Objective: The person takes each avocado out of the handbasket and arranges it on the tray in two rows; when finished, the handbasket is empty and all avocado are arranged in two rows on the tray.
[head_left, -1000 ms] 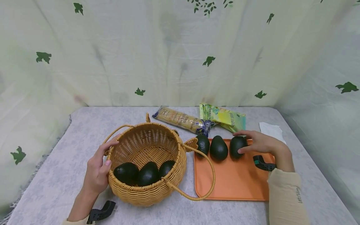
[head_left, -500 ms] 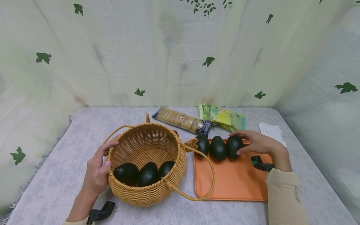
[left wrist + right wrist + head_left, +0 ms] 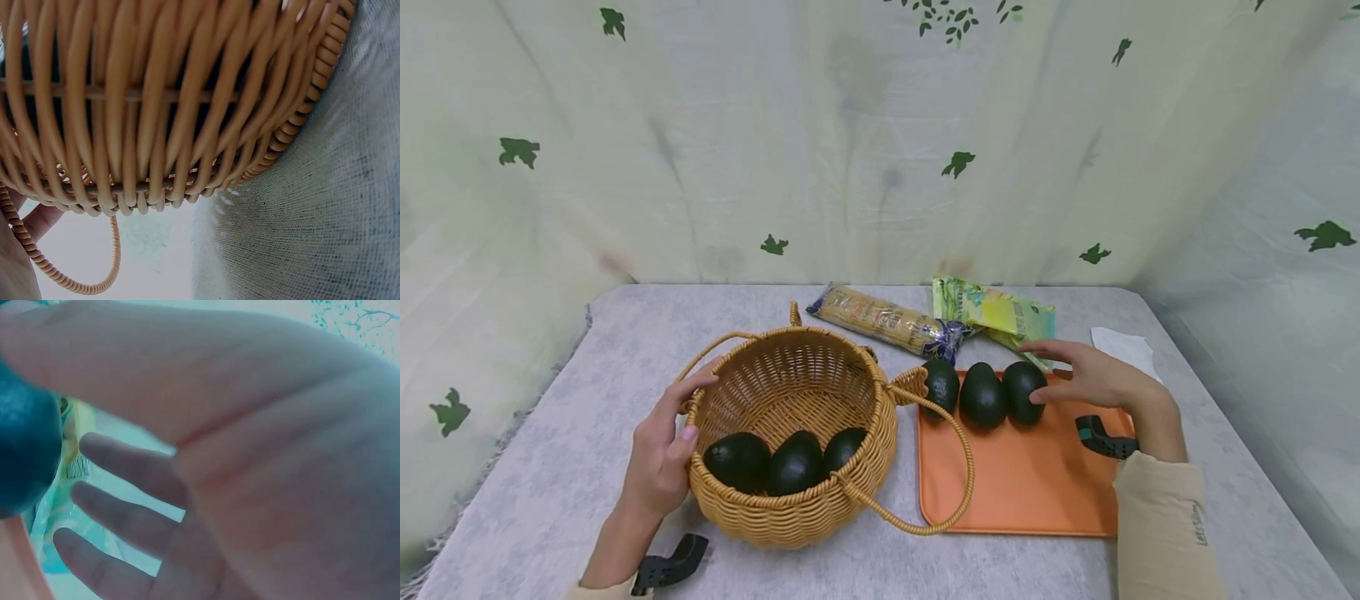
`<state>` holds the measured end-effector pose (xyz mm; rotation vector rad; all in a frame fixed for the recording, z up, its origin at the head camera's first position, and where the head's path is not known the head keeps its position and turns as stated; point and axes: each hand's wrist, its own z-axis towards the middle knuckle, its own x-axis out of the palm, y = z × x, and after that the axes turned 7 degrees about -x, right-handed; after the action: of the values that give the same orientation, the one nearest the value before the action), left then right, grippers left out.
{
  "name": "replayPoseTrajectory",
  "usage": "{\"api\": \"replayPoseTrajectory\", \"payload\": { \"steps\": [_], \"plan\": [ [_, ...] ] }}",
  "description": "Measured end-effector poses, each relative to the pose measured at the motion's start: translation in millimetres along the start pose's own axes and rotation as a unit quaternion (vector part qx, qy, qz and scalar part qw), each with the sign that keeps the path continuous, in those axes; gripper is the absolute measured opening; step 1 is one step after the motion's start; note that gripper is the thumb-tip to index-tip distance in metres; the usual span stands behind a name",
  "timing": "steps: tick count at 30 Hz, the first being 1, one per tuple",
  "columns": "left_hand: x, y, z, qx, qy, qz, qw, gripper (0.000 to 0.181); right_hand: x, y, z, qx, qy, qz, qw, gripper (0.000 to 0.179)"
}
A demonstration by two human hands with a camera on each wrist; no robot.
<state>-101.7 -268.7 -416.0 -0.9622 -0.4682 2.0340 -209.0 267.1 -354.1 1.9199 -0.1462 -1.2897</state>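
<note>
My left hand [image 3: 658,454] grips the left rim of the basket [image 3: 790,523], thumb on the near side, fingers hooked over, I think to steady it; whether those fingers are pressed together I cannot tell. Inside the basket, three avocados [image 3: 795,463] rest against the near wall, perhaps because it leans my way. It is round-bellied tan wicker, and its cord-wrapped handle [image 3: 964,467] loops out on the right. Behind the basket, toward its right, lie a long glossy packet [image 3: 876,319] and a crinkled green packet [image 3: 1000,315]. Right of the basket, three more dark, egg-shaped fruits [image 3: 982,397] sit along the far edge of a smooth orange tray [image 3: 1022,492], perhaps bunched to stop rolling. My right hand [image 3: 1097,379] has its thumb at the one farthest from the basket, its fingers [image 3: 125,512] spread and pinching nothing.
</note>
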Motion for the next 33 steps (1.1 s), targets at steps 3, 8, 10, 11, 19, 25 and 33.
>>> {"api": "replayPoseTrajectory", "payload": {
  "steps": [3,8,10,11,19,25,33],
  "plan": [
    [0.1,0.0,-0.1,-0.001,0.001,0.002,1.0000,0.055,-0.2,5.2,0.2,-0.012,-0.026,-0.007,0.9996,0.074],
    [-0.7,-0.4,0.1,-0.003,0.000,0.010,0.9999,0.055,0.5,16.8,2.9,-0.034,-0.064,0.005,0.9974,0.067],
    [-0.8,-0.6,-0.1,-0.003,0.000,0.012,0.9999,0.055,1.5,23.0,4.5,-0.045,-0.076,0.015,0.9960,0.065],
    [-0.8,-0.6,-0.2,-0.004,0.001,0.011,0.9999,0.055,2.4,26.1,5.6,-0.052,-0.081,0.024,0.9951,0.065],
    [-0.9,-1.1,-0.8,-0.005,0.003,0.017,0.9998,0.055,11.2,54.6,19.3,-0.114,-0.099,0.050,0.9872,0.061],
    [-1.2,-1.9,-1.0,-0.009,0.007,0.020,0.9997,0.055,12.9,82.8,30.9,-0.173,-0.085,0.050,0.9801,0.058],
    [-1.2,-2.6,-1.4,-0.009,0.003,0.012,0.9999,0.055,17.2,128.3,47.8,-0.222,-0.041,0.045,0.9731,0.056]
  ]
}}
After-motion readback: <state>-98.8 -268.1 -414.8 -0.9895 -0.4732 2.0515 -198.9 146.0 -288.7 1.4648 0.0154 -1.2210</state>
